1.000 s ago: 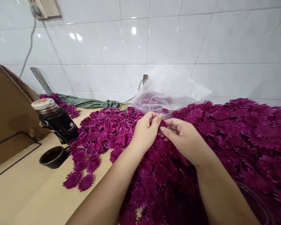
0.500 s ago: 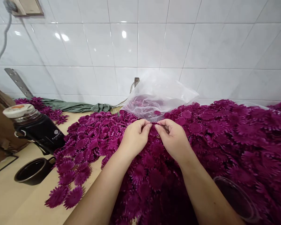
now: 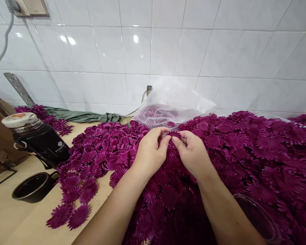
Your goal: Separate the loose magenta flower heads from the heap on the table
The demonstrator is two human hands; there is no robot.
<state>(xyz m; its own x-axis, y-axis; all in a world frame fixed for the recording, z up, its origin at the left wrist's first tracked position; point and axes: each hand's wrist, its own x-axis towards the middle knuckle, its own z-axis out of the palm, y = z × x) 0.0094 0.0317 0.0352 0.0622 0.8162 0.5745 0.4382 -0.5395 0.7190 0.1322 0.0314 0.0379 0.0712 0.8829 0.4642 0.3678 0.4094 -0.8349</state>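
Observation:
Between my two hands is a purple flower-shaped petal piece point(image 3: 175, 134), pinched at its edges. My left hand point(image 3: 153, 146) closes thumb and fingers on its left side. My right hand point(image 3: 192, 149) grips its right side the same way. Beneath and around both hands spreads a large heap of similar purple flower pieces point(image 3: 244, 149). Just beyond the fingertips lies a clear plastic bag point(image 3: 178, 102) with some purple showing through it. The far fingertips are partly hidden behind the petal piece.
A dark flask point(image 3: 40, 139) with a white lid leans at the left, with a dark mug point(image 3: 34, 187) in front of it. A clear round container point(image 3: 260, 217) sits by my right forearm. Behind everything is a white tiled wall point(image 3: 165, 47). Cardboard point(image 3: 5, 132) stands at far left.
The petal piece between my fingers now shows more of its face and toothed edge. My hands have shifted slightly to the right, with the thumbs changing position a little.

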